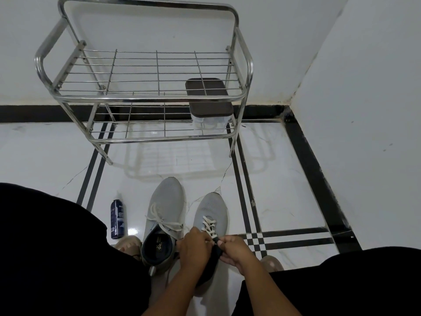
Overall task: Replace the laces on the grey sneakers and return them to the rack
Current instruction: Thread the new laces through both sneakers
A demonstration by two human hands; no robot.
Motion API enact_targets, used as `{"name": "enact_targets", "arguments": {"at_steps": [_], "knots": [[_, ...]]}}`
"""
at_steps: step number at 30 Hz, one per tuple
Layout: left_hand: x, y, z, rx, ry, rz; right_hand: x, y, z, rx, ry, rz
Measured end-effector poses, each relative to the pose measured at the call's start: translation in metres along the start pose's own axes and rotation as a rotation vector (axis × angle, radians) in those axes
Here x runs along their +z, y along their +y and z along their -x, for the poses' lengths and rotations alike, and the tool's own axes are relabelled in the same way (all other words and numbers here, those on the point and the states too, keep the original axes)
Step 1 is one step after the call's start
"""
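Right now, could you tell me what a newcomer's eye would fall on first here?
Two grey sneakers stand side by side on the white floor, where the left hand and right hand pinch the white laces of the right-hand shoe. Beyond them stands a steel rack holding a dark-lidded box. A blue bottle stands left of the shoes.

Two grey sneakers (167, 206) (213, 213), one rack (145, 96), one spray bottle (117, 221), one lidded container (209, 103), two hands (193, 246) (234, 250).

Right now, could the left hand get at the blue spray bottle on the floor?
Probably yes: the spray bottle stands in the open left of both sneakers, but the left hand is busy pinching the lace.
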State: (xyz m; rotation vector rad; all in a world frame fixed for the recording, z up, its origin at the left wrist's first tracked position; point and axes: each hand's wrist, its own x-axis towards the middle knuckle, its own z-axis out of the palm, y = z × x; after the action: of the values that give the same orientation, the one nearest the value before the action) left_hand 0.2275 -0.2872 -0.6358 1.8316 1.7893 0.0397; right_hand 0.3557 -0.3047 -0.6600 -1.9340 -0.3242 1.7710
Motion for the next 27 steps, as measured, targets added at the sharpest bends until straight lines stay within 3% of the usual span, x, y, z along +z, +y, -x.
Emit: {"name": "enact_targets", "arguments": {"at_steps": [10, 18, 22, 27], "knots": [[0.009, 0.007, 0.002, 0.017, 0.047, -0.1, -0.004, -0.002, 0.005, 0.134, 0.02, -0.164], [0.007, -0.002, 0.003, 0.056, 0.029, -0.085, 0.003, -0.007, 0.011, 0.096, 0.055, -0.13], [0.006, -0.017, 0.011, -0.085, 0.126, -0.076, 0.003, -0.008, 0.012, 0.097, 0.088, -0.137], [0.005, -0.034, 0.013, -0.179, 0.038, 0.077, -0.003, -0.02, 0.025, 0.089, 0.199, -0.249]]}}
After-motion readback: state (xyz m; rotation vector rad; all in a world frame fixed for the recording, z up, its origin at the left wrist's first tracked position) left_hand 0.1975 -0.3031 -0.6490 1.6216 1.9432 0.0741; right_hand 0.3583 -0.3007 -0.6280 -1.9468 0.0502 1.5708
